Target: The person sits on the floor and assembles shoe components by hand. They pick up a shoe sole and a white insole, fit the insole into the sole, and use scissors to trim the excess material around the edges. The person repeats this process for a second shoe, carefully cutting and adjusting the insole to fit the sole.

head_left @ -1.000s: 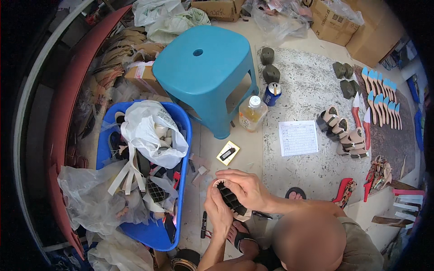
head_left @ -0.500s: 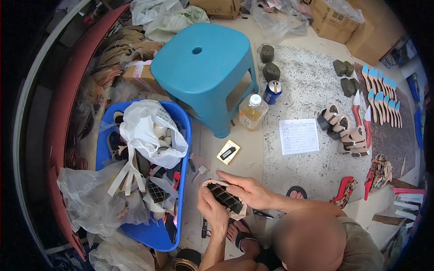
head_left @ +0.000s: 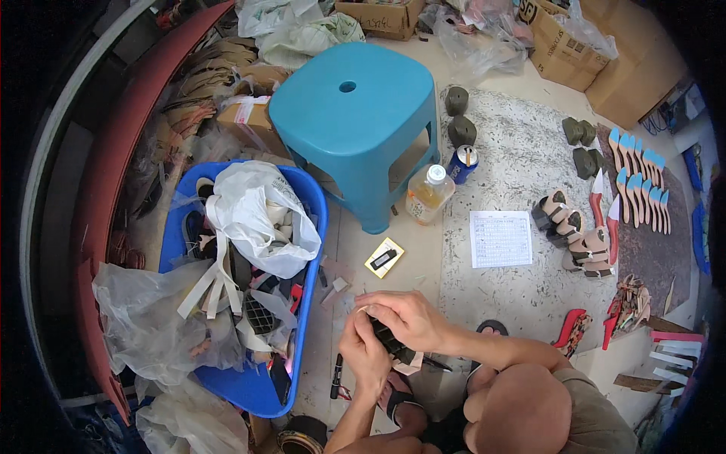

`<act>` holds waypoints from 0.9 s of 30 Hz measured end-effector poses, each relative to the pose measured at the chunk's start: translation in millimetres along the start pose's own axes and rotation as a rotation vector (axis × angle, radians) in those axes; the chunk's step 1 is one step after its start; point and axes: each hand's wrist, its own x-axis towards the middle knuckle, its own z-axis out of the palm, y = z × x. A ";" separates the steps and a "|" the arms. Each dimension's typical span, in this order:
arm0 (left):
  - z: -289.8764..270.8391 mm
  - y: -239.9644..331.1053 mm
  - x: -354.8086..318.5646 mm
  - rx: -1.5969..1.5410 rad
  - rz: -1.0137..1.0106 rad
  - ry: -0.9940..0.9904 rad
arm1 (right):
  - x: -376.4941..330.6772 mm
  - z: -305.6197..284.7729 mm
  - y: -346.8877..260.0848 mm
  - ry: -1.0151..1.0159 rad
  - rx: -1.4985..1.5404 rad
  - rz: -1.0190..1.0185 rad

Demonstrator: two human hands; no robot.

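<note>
Between my two hands, low in the middle, is a dark shoe piece with a grid pattern and a beige edge (head_left: 391, 342). My left hand (head_left: 364, 354) grips its left side, fingers closed round it. From the right, my right hand (head_left: 411, 321) closes over its upper end, fingers bent at the rim. The hands cover much of the piece, so its full shape is hidden. A black marker pen (head_left: 336, 377) lies on the floor left of my left forearm. Just beyond the hands is a small yellow-edged box with a black item on it (head_left: 384, 258).
At left stands a blue tub (head_left: 318, 295) full of bags and scraps. Farther off are a blue stool (head_left: 355, 129), a bottle (head_left: 428, 198) and a can (head_left: 463, 163). A printed sheet (head_left: 501, 239), beige-and-dark shoe pieces (head_left: 586, 242) and blue-tipped insoles (head_left: 643, 189) lie right.
My right hand has curled further over the upper end of the shoe piece, covering more of it. My left hand still grips it. The whole view has shifted slightly.
</note>
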 end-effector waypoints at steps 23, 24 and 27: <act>-8.9 -21.0 -3.4 -0.055 -0.113 -0.103 | 3.7 -3.8 19.0 -0.102 0.429 0.358; -10.4 -19.8 -2.3 -0.122 -0.162 -0.087 | -1.0 -3.6 17.4 -0.064 0.569 0.410; -15.5 -16.2 3.4 -0.191 -0.193 -0.060 | -12.6 -15.6 25.2 -0.155 0.845 0.746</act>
